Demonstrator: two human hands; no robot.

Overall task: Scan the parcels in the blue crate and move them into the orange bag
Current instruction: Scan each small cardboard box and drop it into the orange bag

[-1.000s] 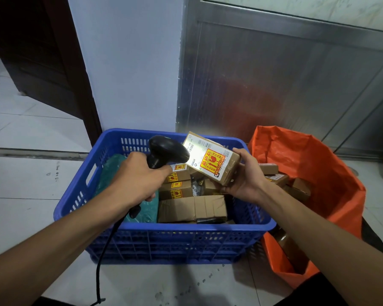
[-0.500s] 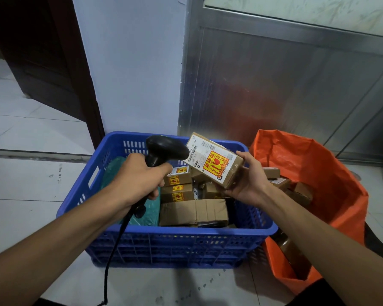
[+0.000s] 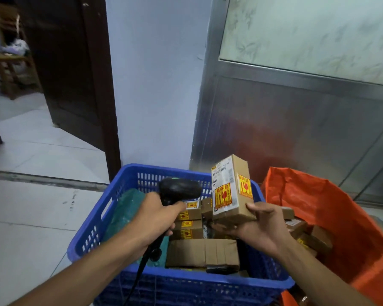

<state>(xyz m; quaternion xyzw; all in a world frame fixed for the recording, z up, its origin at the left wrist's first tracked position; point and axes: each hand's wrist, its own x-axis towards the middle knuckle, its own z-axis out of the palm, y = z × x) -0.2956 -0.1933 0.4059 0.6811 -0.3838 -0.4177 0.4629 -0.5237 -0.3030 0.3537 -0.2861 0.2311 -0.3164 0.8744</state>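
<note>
Above crate [image 3: 111,208], fingers [image 3: 255,207] round parcel [image 3: 231,191].

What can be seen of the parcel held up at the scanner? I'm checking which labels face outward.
The parcel is a small brown cardboard box, taped, held nearly upright above the blue crate. Its facing side carries a white barcode label near the top and a yellow-and-red sticker below; a second such sticker sits on the adjoining side. The right hand grips its lower end. The black scanner points at it without touching.
</note>
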